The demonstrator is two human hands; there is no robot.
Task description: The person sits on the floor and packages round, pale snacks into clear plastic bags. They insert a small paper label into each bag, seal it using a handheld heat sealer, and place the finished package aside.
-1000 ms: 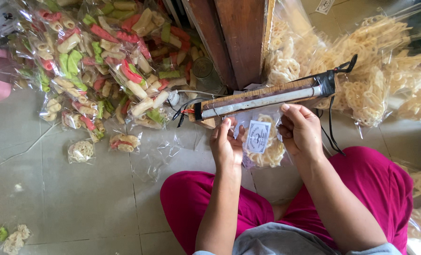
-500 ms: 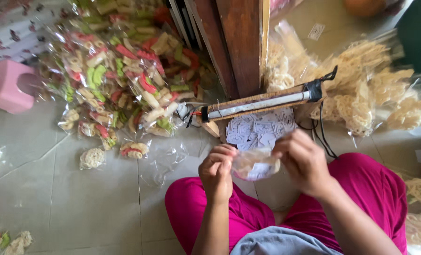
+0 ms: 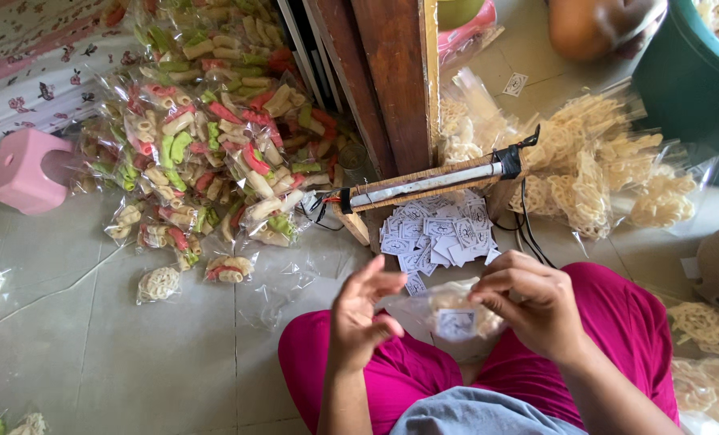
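Both hands have come back from the sealer bar to above the lap. Left hand (image 3: 365,316) pinches 1 edge of the clear snack bag (image 3: 449,316), fingers partly spread. Right hand (image 3: 534,302) is curled closed on the opposite edge. Bag hangs between them, over the pink trousers (image 3: 617,322), near the paper labels (image 3: 440,234) and sealer bar (image 3: 428,185).

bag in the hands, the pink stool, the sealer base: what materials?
Small bag: thin clear plastic film, glossy; the crackers and a paper label show through it. Pink stool: looks like moulded plastic, smooth, matte, rounded edges. Sealer base: appears to be bare wood, brown with visible grain, carrying a light metal-looking bar.
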